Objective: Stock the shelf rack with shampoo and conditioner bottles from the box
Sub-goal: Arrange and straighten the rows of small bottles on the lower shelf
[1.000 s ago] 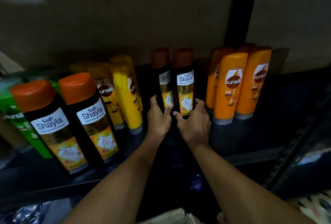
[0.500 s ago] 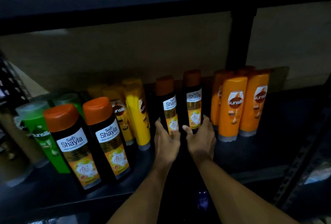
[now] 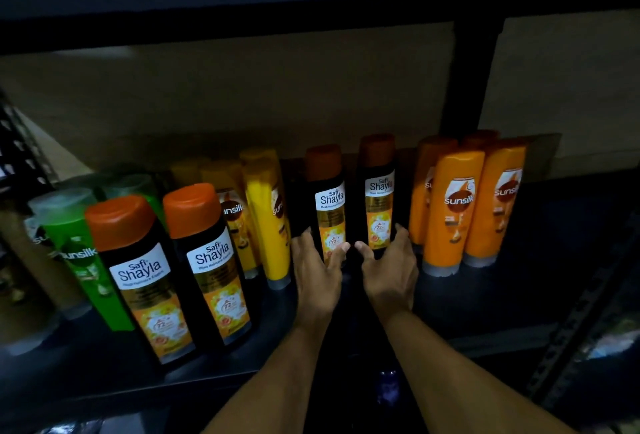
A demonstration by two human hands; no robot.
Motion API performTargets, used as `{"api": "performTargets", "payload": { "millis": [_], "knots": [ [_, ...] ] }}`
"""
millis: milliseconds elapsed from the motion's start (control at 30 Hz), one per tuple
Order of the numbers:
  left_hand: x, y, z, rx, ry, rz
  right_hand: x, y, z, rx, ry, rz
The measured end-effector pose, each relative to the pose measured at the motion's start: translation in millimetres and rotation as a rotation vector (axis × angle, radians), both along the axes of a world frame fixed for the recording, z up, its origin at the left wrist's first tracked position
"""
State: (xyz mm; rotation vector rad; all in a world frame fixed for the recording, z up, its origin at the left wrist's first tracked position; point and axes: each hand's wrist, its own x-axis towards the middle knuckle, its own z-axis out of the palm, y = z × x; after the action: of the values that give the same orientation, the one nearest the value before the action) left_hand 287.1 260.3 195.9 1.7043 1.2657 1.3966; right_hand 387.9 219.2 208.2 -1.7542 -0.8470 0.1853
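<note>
Two grips here: left hand (image 3: pixel 317 272) curled round left Shayla bottle (image 3: pixel 330 201), right hand (image 3: pixel 393 272) round right Shayla bottle (image 3: pixel 379 191)

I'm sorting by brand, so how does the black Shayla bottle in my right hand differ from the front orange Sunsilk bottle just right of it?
The black plastic Safi Shayla bottle has an orange-brown cap on top; the orange plastic Sunsilk bottle stands on a grey cap. The right hand grips the Shayla bottle; the Sunsilk bottle is not held. Both stand upright on the dark shelf.
</note>
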Motion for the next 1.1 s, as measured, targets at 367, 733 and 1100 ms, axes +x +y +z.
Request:
{"api": "performTargets", "payload": {
  "millis": [367, 733, 1100],
  "knots": [
    [4.5, 1.1, 4.6, -0.037, -0.13, -0.03, -1.9, 0.7, 0.9, -0.003, -0.025, -0.011],
    [10.1, 5.2, 2.2, -0.038, -0.147, 0.006, -0.9, 0.6, 0.8, 0.014, 0.002, -0.022],
    [12.8, 4.9, 4.1, -0.065, -0.095, 0.013, 0.4, 2.8, -0.3, 0.029, 0.004, -0.027]
  ]
}}
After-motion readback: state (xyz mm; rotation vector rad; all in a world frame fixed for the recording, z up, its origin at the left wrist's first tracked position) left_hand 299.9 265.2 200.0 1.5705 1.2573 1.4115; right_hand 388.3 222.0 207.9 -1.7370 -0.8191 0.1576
